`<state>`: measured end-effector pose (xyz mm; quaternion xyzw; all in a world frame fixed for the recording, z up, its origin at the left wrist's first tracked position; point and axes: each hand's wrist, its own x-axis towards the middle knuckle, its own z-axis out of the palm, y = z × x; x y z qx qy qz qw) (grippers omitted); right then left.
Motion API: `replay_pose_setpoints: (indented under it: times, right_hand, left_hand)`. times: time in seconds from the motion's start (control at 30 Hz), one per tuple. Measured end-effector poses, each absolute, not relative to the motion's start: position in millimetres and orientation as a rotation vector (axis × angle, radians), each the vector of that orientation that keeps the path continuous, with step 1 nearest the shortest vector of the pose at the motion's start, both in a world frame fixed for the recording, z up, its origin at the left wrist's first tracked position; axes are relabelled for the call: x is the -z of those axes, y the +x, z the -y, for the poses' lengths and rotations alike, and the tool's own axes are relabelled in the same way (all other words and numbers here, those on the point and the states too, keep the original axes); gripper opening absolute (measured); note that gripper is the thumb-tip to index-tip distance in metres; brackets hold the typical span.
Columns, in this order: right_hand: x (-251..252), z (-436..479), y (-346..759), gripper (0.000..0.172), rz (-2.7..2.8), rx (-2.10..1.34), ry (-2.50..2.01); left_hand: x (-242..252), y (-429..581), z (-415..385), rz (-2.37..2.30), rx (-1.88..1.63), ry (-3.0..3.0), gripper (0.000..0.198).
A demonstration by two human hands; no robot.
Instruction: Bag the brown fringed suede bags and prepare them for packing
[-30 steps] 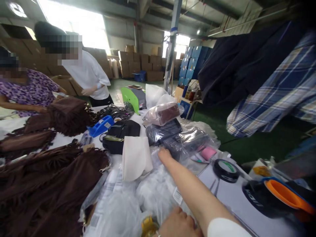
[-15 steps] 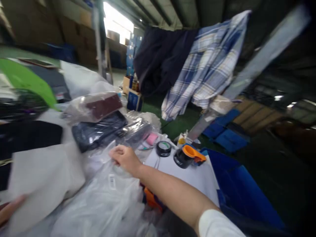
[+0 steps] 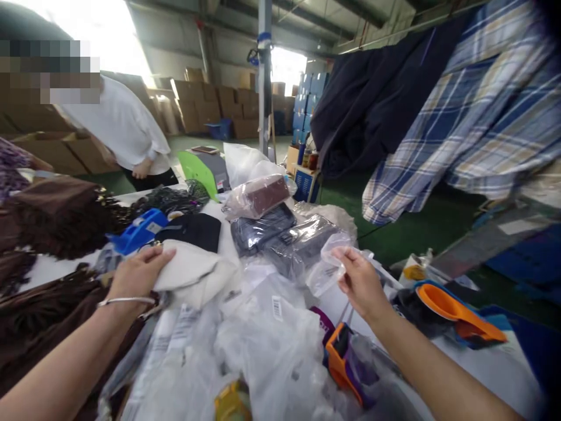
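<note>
1. My left grip (image 3: 138,273) lies open, palm down, on a folded white cloth (image 3: 193,275), near a blue tape dispenser (image 3: 139,231).
2. My right grip (image 3: 362,286) pinches a clear plastic bag (image 3: 326,269) between thumb and fingers, lifted off the pile.
3. The cloth rests on the counter (image 3: 486,371), with bagged dark goods (image 3: 262,229) between my hands.

A warehouse, with cardboard cartons (image 3: 197,102) stacked on a green floor (image 3: 210,142) beneath steel roof beams (image 3: 280,14).
</note>
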<state>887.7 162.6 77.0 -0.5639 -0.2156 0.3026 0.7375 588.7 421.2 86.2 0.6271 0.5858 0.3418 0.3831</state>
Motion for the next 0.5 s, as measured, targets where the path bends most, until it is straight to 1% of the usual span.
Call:
replay_pose_setpoints:
  times: [0.1,0.23,0.37,0.5]
  right_hand:
    - [-79,-163,885,0.029,0.471,-0.698,-1.213]
    - [-74,-180,876,0.034,0.478,-0.790,-1.216]
    - [-65,-206,862,0.034,0.649,-0.913,-1.287]
    - [-61,-233,846,0.034,0.867,-0.956,-1.450]
  left_hand:
    - [-117,572,-428,-1.434,-0.976,1.668,0.043]
    - [-132,565,-426,-1.371,-0.974,2.102,0.036]
    - [-114,588,-428,-1.296,-0.882,2.382,0.030]
    - [-70,628,-427,-1.206,-0.727,2.353,0.023]
